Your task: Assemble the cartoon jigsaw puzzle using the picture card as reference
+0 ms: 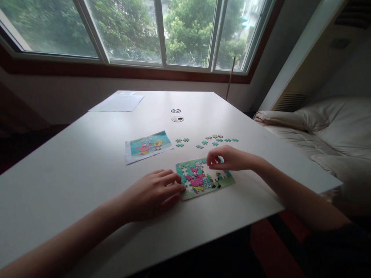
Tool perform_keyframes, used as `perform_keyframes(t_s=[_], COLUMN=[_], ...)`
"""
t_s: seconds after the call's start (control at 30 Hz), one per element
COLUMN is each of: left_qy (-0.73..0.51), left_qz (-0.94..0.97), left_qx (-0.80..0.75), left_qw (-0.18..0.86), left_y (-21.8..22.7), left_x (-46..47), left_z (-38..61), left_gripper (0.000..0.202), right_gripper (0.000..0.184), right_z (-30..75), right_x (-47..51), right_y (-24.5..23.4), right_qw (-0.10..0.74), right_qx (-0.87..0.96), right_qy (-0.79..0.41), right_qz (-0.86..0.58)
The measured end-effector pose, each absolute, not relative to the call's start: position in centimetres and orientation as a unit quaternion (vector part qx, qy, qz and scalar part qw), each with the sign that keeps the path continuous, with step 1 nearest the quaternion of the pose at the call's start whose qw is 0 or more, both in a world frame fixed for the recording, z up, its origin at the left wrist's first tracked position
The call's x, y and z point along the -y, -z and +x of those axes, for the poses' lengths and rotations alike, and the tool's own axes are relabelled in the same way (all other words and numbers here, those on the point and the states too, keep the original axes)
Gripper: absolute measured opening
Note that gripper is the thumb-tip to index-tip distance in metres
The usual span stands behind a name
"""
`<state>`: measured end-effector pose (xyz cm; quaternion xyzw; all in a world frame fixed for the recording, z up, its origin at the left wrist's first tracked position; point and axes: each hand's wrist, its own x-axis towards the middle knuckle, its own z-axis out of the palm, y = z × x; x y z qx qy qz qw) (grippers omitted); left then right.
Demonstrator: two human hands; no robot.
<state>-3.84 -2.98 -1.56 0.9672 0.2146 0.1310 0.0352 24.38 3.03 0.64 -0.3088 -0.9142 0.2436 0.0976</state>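
Observation:
A partly filled jigsaw puzzle lies on the white table, with a pink cartoon figure on its left half and bare gaps at the upper middle and right. My left hand rests flat on the table, fingers stretched out, their tips touching the puzzle's left edge. Over the upper right of the puzzle, my right hand is closed in a pinch; whatever lies between its fingertips is hidden. Beyond the puzzle are several loose teal puzzle pieces, with a smaller group of pieces to their left.
A printed picture sheet with the same cartoon figures lies left of the loose pieces. Farther back are white paper and a round fitting in the table. A pale sofa stands at the right, windows behind.

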Motion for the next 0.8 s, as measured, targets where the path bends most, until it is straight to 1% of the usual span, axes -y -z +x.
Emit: perform_keyframes(t_s=[0.2,0.43,0.6,0.8], left_qy=[-0.125,-0.117,-0.114,-0.104], left_qz=[0.967,0.968,0.969,0.968], left_qx=[-0.216,-0.218,-0.22,-0.229], left_qw=[0.041,0.032,0.018,-0.001], left_y=[1.6,1.6,1.6,1.2], left_x=[2.9,3.0,2.8,2.8], left_z=[-3.9,-4.0,-4.3,-4.3], left_gripper=[0.019,0.019,0.019,0.017], right_gripper=[0.011,0.017,0.018,0.02], right_z=[26.3,31.0,33.9,35.0], right_x=[-4.8,-8.1,-9.7,-10.2], right_y=[-0.5,-0.5,-0.1,0.3], right_qw=[0.121,0.18,0.146,0.115], right_qx=[0.898,0.843,0.808,0.801], right_qy=[-0.191,-0.094,-0.046,-0.065], right_qz=[-0.377,-0.498,-0.569,-0.584])
